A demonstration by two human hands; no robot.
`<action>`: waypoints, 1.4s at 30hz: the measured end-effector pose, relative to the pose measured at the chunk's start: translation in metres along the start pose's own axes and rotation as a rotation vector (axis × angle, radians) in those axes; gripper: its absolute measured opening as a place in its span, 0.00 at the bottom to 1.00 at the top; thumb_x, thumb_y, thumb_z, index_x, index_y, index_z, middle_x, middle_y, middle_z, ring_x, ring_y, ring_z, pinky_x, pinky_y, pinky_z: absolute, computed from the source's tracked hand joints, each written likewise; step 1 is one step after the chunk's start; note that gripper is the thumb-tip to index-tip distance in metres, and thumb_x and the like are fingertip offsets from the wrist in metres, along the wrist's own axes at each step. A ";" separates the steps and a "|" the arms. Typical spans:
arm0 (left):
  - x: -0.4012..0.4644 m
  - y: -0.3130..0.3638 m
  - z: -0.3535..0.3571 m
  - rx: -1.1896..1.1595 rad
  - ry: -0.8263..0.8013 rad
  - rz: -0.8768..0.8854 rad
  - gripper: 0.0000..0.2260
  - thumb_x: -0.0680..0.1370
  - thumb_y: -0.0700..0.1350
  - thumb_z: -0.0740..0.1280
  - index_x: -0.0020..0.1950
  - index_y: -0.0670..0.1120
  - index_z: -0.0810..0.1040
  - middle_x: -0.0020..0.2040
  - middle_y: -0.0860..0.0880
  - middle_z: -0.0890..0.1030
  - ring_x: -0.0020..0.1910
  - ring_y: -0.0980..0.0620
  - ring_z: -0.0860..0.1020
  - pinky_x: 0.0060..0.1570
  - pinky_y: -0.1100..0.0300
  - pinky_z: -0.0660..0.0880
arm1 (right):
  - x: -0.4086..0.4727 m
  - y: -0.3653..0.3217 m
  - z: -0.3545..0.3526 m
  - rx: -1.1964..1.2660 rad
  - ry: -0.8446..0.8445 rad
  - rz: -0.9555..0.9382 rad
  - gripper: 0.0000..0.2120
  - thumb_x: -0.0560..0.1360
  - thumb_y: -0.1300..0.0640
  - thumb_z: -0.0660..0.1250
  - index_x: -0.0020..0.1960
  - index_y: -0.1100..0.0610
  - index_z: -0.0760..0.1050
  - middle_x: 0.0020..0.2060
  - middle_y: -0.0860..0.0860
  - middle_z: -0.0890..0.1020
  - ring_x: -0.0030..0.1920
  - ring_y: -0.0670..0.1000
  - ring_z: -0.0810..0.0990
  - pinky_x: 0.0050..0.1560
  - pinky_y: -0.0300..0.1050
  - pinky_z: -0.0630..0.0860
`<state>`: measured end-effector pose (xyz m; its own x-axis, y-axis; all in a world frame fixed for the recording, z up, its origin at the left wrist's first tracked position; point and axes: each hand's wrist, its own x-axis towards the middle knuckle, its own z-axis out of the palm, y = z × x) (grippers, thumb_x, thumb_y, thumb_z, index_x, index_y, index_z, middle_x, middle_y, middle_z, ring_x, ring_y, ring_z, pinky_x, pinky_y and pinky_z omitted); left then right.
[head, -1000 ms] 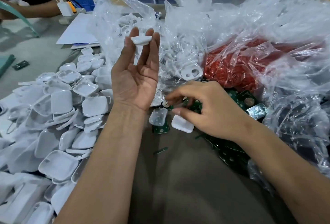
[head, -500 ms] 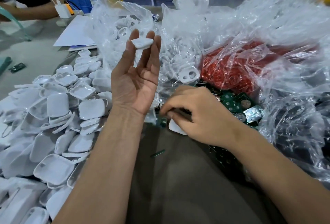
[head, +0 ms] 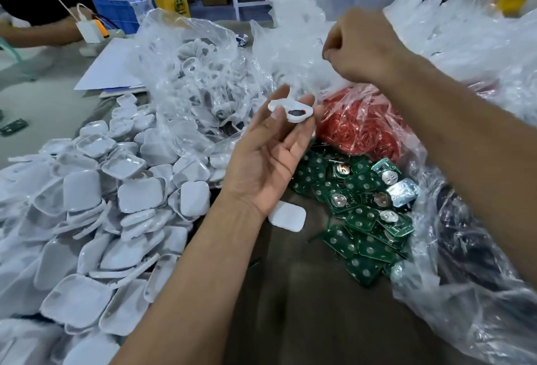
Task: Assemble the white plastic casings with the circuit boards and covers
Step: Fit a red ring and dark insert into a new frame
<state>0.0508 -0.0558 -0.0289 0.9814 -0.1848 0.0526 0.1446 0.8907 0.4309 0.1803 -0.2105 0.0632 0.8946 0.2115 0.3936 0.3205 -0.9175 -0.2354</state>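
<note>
The white casing [head: 291,110] sits at the fingertips of the left hand [head: 267,161], which is raised palm up with its fingers nearly straight, thumb against one end. A dark oval part with red marks shows in the casing's face; what it is cannot be made out.

The right hand [head: 360,44] is lifted over the clear plastic bags [head: 290,53], fingers curled toward the thumb. Whether it pinches plastic or some small part cannot be told, since the fingertips face away.

Below the left wrist one white cover [head: 287,216] lies half hidden. Green circuit boards [head: 363,210] spill from a bag beside it, red parts in a bag [head: 363,129] behind them. A heap of white covers [head: 101,204] runs off the left edge.
</note>
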 end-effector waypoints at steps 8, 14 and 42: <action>0.013 -0.008 0.005 0.009 0.041 0.040 0.17 0.77 0.37 0.67 0.66 0.38 0.77 0.58 0.33 0.82 0.56 0.35 0.83 0.58 0.53 0.82 | 0.038 0.008 0.022 -0.263 -0.360 -0.150 0.07 0.73 0.57 0.76 0.51 0.55 0.86 0.37 0.47 0.78 0.47 0.55 0.79 0.52 0.45 0.76; 0.010 -0.007 -0.002 -0.009 -0.001 -0.028 0.21 0.74 0.36 0.70 0.67 0.38 0.76 0.64 0.31 0.79 0.59 0.34 0.82 0.56 0.53 0.82 | 0.025 0.001 0.020 -0.368 -0.406 -0.161 0.12 0.74 0.56 0.70 0.36 0.61 0.80 0.33 0.57 0.80 0.38 0.60 0.77 0.42 0.50 0.77; 0.002 -0.006 -0.009 0.144 -0.061 0.003 0.19 0.68 0.26 0.69 0.56 0.42 0.80 0.63 0.42 0.83 0.72 0.37 0.74 0.69 0.46 0.73 | -0.104 0.014 0.000 1.162 0.131 0.330 0.06 0.74 0.62 0.77 0.50 0.59 0.81 0.42 0.53 0.87 0.35 0.48 0.83 0.34 0.39 0.78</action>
<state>0.0533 -0.0579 -0.0397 0.9716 -0.2111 0.1065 0.1182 0.8235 0.5549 0.0919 -0.2448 0.0187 0.9691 -0.0724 0.2357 0.2319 -0.0582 -0.9710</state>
